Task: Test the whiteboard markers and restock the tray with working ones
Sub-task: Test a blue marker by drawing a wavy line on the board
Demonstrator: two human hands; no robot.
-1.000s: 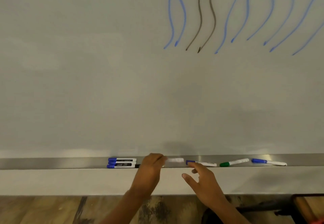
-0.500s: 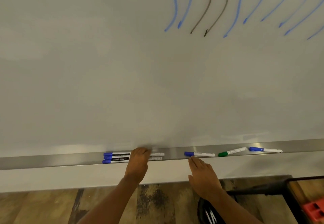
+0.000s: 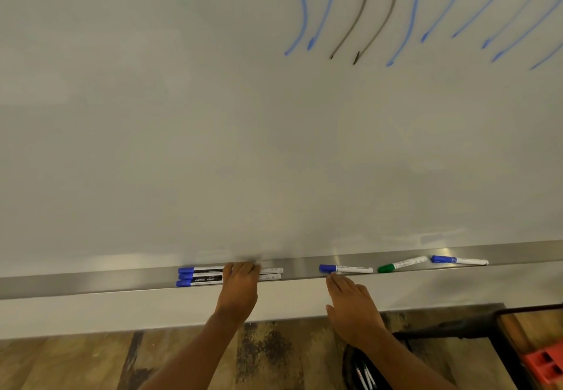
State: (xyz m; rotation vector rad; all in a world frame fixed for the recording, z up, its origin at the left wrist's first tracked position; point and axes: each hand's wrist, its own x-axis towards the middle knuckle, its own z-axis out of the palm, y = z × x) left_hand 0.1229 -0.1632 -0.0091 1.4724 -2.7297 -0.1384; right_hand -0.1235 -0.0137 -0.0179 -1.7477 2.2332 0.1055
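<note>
A metal tray (image 3: 91, 283) runs along the bottom of the whiteboard (image 3: 213, 115). Three blue-capped markers (image 3: 199, 276) lie stacked side by side in it. My left hand (image 3: 240, 287) rests over their middles with its fingers curled down on them. Further right lie a single blue marker (image 3: 347, 269), a green marker (image 3: 402, 264) and another blue marker (image 3: 460, 260). My right hand (image 3: 353, 307) is flat and holds nothing. Its fingertips touch the tray's front edge just below the single blue marker's cap.
Blue and dark wavy test strokes (image 3: 362, 11) mark the board's upper right. Below the board is a wooden floor. A dark container with pens (image 3: 364, 374) sits under my right arm. A black-framed table and a red object (image 3: 545, 365) are at the bottom right.
My left hand has settled onto the three grouped markers. My right hand has flattened, and its fingertips now sit at the tray edge under the single blue marker. The view has shifted.
</note>
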